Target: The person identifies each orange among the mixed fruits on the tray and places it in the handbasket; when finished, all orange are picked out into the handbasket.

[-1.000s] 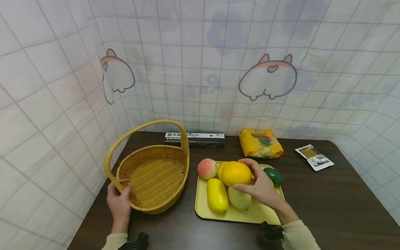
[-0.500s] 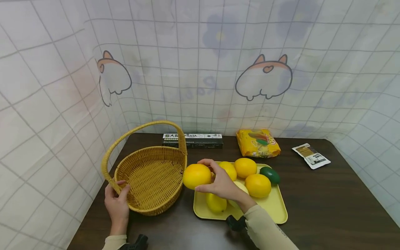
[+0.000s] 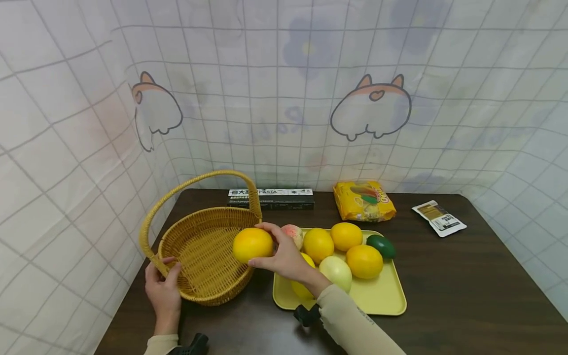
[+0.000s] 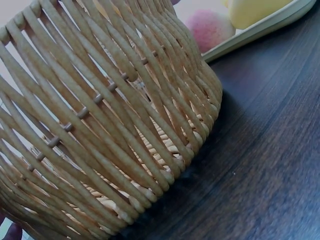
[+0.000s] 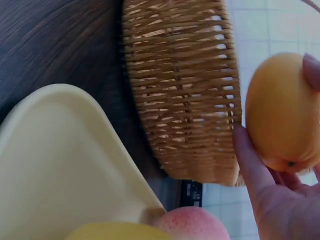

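Note:
My right hand [image 3: 284, 259] holds an orange [image 3: 253, 245] between thumb and fingers, above the right part of the wicker basket [image 3: 208, 254]. In the right wrist view the orange [image 5: 282, 112] shows a dark stem spot, beside the basket's rim. My left hand [image 3: 164, 291] grips the basket's rim at the foot of its tall handle [image 3: 153, 222]. Nothing lies in the visible part of the basket. To its right a yellow tray [image 3: 377, 296] bears several fruits: a peach [image 3: 293, 235], similar orange-yellow fruits [image 3: 346, 236], a pale pear-like fruit [image 3: 336, 273] and a dark green fruit [image 3: 380, 245].
A dark pasta box [image 3: 270, 198] lies behind the basket. Farther right are a yellow snack bag [image 3: 364, 201] and a small flat pouch [image 3: 439, 218]. Patterned cloth walls [image 3: 275, 98] stand behind and beside the dark wooden table [image 3: 461, 291].
My right hand has carried the orange leftward from above the tray to over the basket. The left hand keeps its grip on the basket; the view has shifted slightly.

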Motion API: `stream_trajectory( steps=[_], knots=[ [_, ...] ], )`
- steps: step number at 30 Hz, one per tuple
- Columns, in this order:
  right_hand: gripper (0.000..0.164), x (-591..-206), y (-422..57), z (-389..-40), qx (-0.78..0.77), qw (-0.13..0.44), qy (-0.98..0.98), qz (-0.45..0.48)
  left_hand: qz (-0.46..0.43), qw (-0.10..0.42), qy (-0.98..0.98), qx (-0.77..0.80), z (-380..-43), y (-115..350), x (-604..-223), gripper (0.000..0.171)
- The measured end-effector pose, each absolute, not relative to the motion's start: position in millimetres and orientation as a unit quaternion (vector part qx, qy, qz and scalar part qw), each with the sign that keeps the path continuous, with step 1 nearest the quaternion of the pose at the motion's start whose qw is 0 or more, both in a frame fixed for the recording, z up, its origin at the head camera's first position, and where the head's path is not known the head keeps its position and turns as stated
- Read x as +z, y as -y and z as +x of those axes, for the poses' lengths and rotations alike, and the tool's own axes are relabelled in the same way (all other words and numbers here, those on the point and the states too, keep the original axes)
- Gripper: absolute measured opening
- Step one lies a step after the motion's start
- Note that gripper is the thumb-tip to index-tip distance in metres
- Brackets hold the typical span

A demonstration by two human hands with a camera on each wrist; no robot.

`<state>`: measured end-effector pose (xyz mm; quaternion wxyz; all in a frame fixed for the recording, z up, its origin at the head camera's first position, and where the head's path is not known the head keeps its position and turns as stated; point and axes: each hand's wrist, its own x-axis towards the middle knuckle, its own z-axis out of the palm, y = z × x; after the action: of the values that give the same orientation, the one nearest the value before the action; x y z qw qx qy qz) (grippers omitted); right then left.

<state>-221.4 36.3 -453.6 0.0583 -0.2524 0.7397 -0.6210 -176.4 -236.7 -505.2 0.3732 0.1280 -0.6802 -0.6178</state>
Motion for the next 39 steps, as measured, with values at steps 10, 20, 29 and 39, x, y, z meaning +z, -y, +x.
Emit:
stream_trajectory(
  steps=[10,20,29,39],
  knots=[
    [0.067,-446,-23,-216,-0.545,0.004,-0.799,-0.255,0.132,0.370,0.682,-0.617,-179,240,-513,0.019],
    [0.068,-441,-5,-216,-0.546,0.029,-0.791,-0.275,0.128,0.371,0.679,-0.621,-185,244,-519,0.019],
    [0.067,-439,18,-224,-0.553,0.091,-0.769,-0.309,0.128,0.371,0.682,-0.618,-185,246,-521,0.019],
    [0.068,-443,36,-233,-0.479,0.139,-0.794,-0.347,0.128,0.376,0.683,-0.613,-172,233,-499,0.027]
  ],
)
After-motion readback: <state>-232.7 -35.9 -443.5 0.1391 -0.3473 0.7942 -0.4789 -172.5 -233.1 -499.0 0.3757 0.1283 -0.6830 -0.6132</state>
